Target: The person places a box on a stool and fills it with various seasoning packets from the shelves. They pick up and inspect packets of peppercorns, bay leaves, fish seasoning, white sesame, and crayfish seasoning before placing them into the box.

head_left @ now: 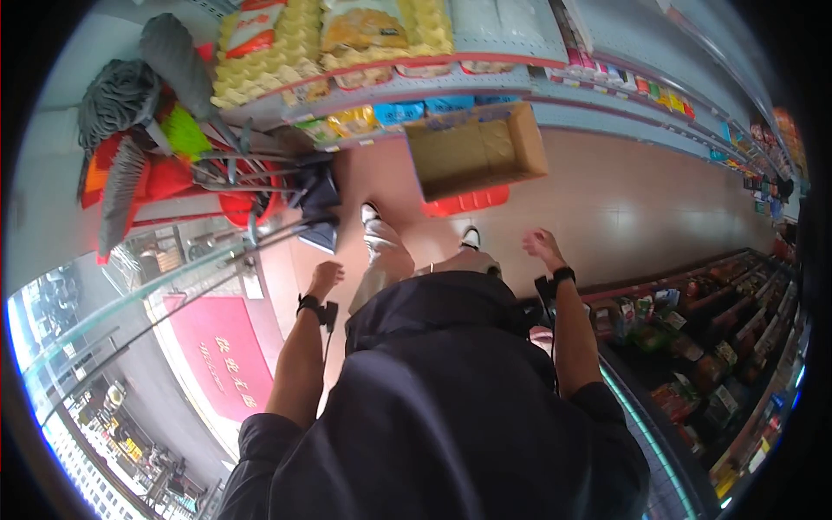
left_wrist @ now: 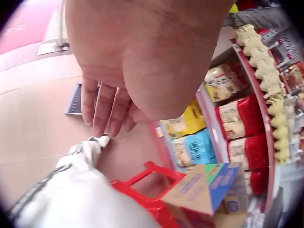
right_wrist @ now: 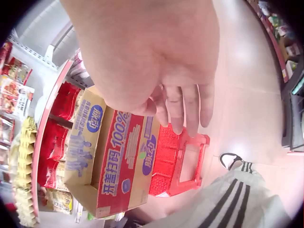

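Observation:
My left hand hangs beside my left leg and holds nothing; in the left wrist view its fingers point down, relaxed. On the other side, my right hand is held out over the floor, also holding nothing, with its fingers loosely extended. Nearest to it is an open cardboard box, its inside bare in the head view. Red and purple print covers one side of the box in the right wrist view. Beneath the box, a red plastic stool stands on the floor.
Shelves with bagged goods and yellow egg trays run along the front. Mops and red plastic items stand at the left. A dark display case of packaged food lies to my right. A pink doormat lies left, behind glass.

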`<state>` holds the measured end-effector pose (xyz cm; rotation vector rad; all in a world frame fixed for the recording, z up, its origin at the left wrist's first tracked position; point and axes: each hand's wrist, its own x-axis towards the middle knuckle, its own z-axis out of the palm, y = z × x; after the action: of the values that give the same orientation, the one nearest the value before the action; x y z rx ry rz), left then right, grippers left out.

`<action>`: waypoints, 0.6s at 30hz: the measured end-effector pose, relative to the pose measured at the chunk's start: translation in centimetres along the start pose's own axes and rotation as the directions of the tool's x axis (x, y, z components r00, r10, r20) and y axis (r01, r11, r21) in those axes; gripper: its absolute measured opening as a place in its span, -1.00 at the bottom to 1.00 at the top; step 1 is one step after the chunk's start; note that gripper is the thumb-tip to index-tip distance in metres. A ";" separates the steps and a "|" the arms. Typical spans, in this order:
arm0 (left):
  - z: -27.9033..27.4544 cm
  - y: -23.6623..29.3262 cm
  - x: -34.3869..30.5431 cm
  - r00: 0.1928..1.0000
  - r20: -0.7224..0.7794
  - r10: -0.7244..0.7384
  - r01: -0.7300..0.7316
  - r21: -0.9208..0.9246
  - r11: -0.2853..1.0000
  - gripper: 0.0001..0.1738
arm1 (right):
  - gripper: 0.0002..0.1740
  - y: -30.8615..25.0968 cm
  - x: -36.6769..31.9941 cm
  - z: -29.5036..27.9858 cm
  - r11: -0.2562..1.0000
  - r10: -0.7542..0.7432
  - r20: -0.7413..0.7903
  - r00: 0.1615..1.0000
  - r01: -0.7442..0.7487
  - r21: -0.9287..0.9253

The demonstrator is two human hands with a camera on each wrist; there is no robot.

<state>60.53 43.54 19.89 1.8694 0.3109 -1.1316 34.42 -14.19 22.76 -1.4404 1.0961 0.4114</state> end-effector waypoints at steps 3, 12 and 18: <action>-5.2 7.1 8.2 0.887 0.124 0.444 -0.457 0.372 0.808 -0.79 | -0.69 -0.5 -0.6 3.9 0.993 -0.008 0.092 0.996 -0.003 0.120; -14.6 35.8 12.3 0.006 0.573 0.820 -0.914 0.336 -0.228 -0.71 | -0.72 -13.0 3.2 13.9 0.973 -0.126 0.162 0.979 0.154 -0.174; -20.6 54.7 10.8 0.492 0.605 0.626 -0.735 -0.097 0.671 -0.33 | -0.62 -20.0 5.4 14.8 0.953 -0.124 0.248 0.961 0.186 -0.240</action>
<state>111.31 26.77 45.77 1.4164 -0.8829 -1.0968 58.22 -6.07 26.82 -1.6521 0.7540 0.6116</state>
